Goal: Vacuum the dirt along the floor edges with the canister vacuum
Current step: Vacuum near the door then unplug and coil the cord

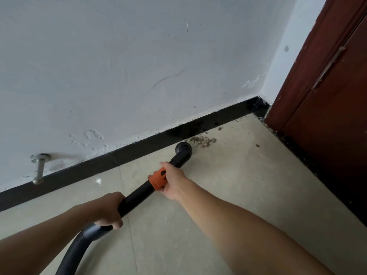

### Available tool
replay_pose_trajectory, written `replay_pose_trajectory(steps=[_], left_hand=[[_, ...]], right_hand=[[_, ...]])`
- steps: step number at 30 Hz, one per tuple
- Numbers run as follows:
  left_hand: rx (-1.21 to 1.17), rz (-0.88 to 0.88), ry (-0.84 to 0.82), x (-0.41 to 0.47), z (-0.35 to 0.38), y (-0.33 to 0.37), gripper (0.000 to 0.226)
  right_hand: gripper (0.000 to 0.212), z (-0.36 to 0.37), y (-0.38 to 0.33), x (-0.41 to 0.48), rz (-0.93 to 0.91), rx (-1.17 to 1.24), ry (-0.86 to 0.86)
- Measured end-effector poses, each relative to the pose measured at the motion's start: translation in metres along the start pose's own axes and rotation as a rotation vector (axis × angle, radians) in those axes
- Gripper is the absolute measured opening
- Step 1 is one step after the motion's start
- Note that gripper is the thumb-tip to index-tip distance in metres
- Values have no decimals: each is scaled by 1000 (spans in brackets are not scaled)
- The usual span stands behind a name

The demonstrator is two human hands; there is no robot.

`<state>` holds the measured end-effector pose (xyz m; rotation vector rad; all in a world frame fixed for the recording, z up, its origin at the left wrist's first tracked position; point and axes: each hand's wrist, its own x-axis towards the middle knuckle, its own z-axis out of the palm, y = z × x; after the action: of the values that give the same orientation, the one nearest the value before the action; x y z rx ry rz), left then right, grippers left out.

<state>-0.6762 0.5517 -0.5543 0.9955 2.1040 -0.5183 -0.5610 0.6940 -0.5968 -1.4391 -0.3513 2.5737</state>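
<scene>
A black vacuum wand (137,197) runs diagonally over the beige tile floor toward the black baseboard (151,142). Its round nozzle (183,149) sits on the floor right at the baseboard, just left of a patch of brown dirt crumbs (202,141). My right hand (172,181) grips the wand at its orange collar (157,179). My left hand (108,210) grips the wand's lower end, where the ribbed grey hose (73,253) curves off the bottom edge. More crumbs (237,121) lie scattered toward the corner.
A dark red wooden door (325,108) and its frame close off the right side, meeting the baseboard at the corner. A metal door stopper (39,167) sticks out of the white wall at the left. Beige tile floor (228,175) spreads between wall and door.
</scene>
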Motion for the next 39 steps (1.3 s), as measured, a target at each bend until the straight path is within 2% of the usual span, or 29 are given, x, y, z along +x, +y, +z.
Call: replay_pose_trajectory(steps=[3,7,12,15,19,22,28,32,36,39], left_hand=[[-9,29,84,10,-6,9,32],[-45,86,177,25,-10,24,32],[19,46,69,25,-9,11,39],[74,48,10,25,-13,12,45],[64,91,43,36,-22,38,42],[0,88,68,40,-24,52,34],[-2,66,75,38,-24,47,29],[109,75,27,41,-27,39,34],[178,105,-1,46,-28,51,31],[117,117,35,51,-31,68,30]], right_hand=[[31,4,-16,10,-67,-31,4],[26,-1,-35,16,-133,-36,37],[36,-1,-11,10,-129,16,64],[32,-11,3,0,-139,87,139],[26,-27,-20,-2,-206,104,202],[17,-24,-45,2,-190,44,155],[24,-13,-46,11,-167,-4,106],[22,-25,-20,6,-173,110,203],[36,-38,-8,6,-215,128,330],[23,-46,-35,6,-235,128,299]])
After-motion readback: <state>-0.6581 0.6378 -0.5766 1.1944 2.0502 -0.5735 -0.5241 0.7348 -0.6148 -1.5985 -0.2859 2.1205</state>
